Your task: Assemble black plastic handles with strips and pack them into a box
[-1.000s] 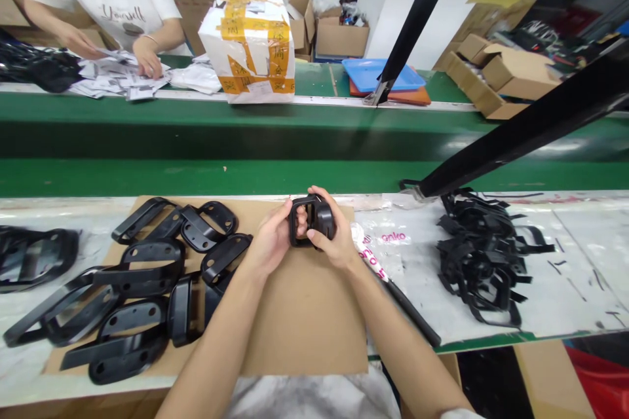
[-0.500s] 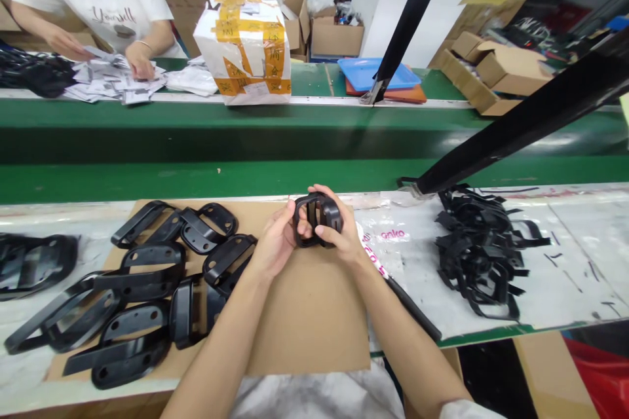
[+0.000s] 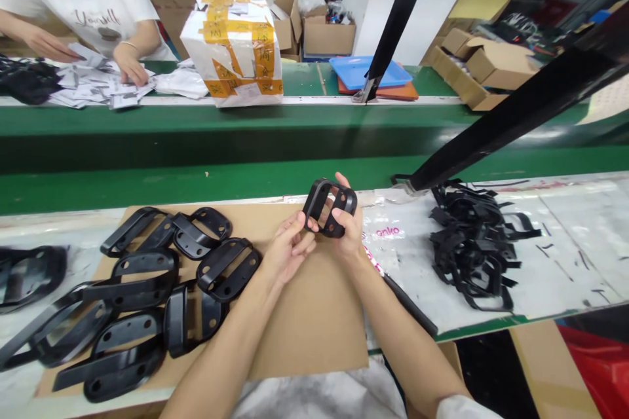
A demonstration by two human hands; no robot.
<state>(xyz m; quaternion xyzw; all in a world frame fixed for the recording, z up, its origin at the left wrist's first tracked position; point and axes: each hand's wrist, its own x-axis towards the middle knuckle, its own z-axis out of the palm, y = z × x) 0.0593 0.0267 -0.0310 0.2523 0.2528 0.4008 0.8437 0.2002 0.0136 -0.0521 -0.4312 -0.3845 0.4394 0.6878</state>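
My right hand [image 3: 350, 230] grips a black plastic frame part [image 3: 328, 205] and holds it tilted above a brown cardboard sheet [image 3: 304, 321]. The fingertips of my left hand [image 3: 287, 250] touch the part's lower left edge, with the fingers loosely curled. To the left on the cardboard lies a pile of several similar black plastic parts [image 3: 142, 288].
A heap of thin black plastic offcuts [image 3: 472, 242] lies at right on a white sheet, beside a clear printed bag [image 3: 388, 236]. Behind runs a green conveyor belt [image 3: 196, 177]. Across it stands a taped white box [image 3: 233, 49], and another person [image 3: 88, 6] handles papers.
My right hand has lifted and tilted the black part up and to the right. My left hand has loosened its hold and now only touches the part's edge.
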